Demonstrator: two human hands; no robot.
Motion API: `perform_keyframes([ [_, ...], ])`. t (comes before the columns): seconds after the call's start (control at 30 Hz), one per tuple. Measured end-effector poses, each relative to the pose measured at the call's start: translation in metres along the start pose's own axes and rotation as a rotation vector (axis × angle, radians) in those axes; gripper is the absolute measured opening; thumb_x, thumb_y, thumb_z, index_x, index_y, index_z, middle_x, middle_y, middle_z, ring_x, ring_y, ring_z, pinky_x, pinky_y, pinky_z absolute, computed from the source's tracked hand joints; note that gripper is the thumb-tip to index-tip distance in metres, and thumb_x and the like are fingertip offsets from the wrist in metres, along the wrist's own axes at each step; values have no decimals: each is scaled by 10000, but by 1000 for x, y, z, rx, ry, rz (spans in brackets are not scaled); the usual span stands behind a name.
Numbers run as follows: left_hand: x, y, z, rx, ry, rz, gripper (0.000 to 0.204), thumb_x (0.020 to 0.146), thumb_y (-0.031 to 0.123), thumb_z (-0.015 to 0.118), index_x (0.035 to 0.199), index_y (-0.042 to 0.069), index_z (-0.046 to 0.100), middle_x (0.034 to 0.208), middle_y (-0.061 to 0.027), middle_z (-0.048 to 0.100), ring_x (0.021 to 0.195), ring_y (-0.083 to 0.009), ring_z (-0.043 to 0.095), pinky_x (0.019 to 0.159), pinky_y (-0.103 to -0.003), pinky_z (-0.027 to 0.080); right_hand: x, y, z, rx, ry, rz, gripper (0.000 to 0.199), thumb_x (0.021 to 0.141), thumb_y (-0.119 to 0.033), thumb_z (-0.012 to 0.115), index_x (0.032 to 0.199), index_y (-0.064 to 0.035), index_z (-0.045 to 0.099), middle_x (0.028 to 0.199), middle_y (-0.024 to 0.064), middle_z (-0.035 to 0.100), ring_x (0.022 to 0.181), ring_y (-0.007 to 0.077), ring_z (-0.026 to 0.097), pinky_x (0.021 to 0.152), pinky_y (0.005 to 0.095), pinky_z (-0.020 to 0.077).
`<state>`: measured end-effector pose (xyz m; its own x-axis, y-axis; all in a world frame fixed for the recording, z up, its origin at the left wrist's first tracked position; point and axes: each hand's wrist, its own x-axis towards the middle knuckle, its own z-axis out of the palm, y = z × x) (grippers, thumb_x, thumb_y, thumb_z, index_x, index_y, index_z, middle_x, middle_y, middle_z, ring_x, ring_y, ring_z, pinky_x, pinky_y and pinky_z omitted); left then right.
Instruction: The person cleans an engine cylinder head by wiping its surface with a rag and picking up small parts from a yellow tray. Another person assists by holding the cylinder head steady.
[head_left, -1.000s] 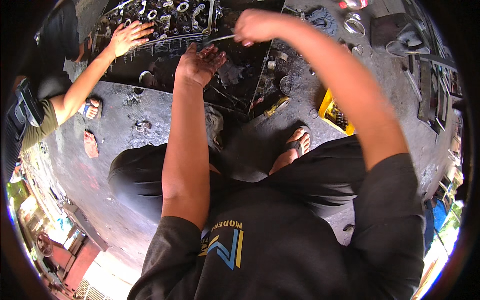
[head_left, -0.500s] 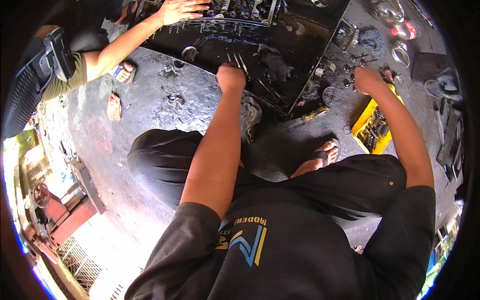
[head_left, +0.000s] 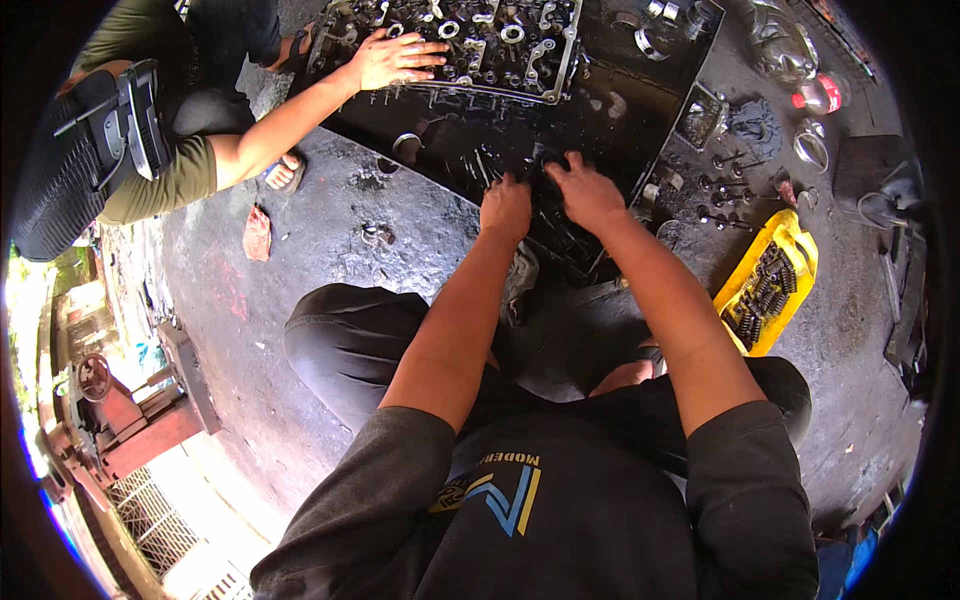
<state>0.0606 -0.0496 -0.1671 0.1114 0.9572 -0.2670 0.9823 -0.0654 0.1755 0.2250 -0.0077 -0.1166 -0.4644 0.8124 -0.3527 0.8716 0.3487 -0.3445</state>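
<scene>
My left hand (head_left: 507,207) is closed over the near side of a black oily metal tray (head_left: 640,165), its fingers curled beside thin metal rods (head_left: 483,165). Whatever it grips is hidden. My right hand (head_left: 587,190) reaches into the tray too, thumb and fingers closed on a dark rag (head_left: 541,158) that is hard to make out against the oil. At the tray's far side lies an engine cylinder head (head_left: 480,50), and a co-worker's hand (head_left: 400,62) rests flat on it.
To the right, a yellow cut-open container (head_left: 808,250) holds several coil springs (head_left: 765,292). Several engine valves (head_left: 725,190) lie on the floor near a blue-grey rag (head_left: 757,125) and a plastic bottle (head_left: 820,95). A grey cloth (head_left: 520,285) sits below my left hand.
My right hand has come left from the valves on the floor to the rag in the tray. My left hand stays at the tray's near edge. The view has shifted.
</scene>
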Motion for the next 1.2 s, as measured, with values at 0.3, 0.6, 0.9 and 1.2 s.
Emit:
perform_keyframes([
  [0.3, 19, 19, -40, -506, 317, -79, 162, 816, 109, 613, 957, 33, 637, 1038, -195, 618, 947, -407, 607, 810, -459, 511, 1, 29, 6, 68, 32, 220, 600, 701, -35, 684, 1256, -93, 464, 1357, 237, 449, 996, 404, 617, 909, 424, 513],
  [0.6, 28, 23, -43, -576, 187, -63, 193, 762, 77, 560, 916, 0, 649, 898, -223, 660, 869, -404, 625, 781, -436, 494, 14, 35, -20, 1024, 150, 314, 848, 685, -390, 797, 1406, -109, 452, 1268, 134, 576, 994, 262, 637, 646, 397, 578],
  [0.9, 22, 40, -91, -435, 270, 60, 198, 804, 120, 585, 949, 31, 688, 900, -229, 668, 880, -399, 651, 778, -452, 518, 27, 20, -28, 1291, 233, 300, 372, 698, -325, 725, 893, -9, 716, 924, 173, 693, 900, 252, 645, 791, 345, 481],
  [1.2, 20, 15, -132, -307, 123, 137, 275, 827, 123, 572, 1068, 108, 705, 964, -178, 689, 915, -344, 664, 819, -404, 520, 7, 24, -53, 1042, 110, 5, 495, 735, -387, 723, 1081, -33, 701, 1290, 203, 558, 1201, 259, 523, 1020, 346, 378],
])
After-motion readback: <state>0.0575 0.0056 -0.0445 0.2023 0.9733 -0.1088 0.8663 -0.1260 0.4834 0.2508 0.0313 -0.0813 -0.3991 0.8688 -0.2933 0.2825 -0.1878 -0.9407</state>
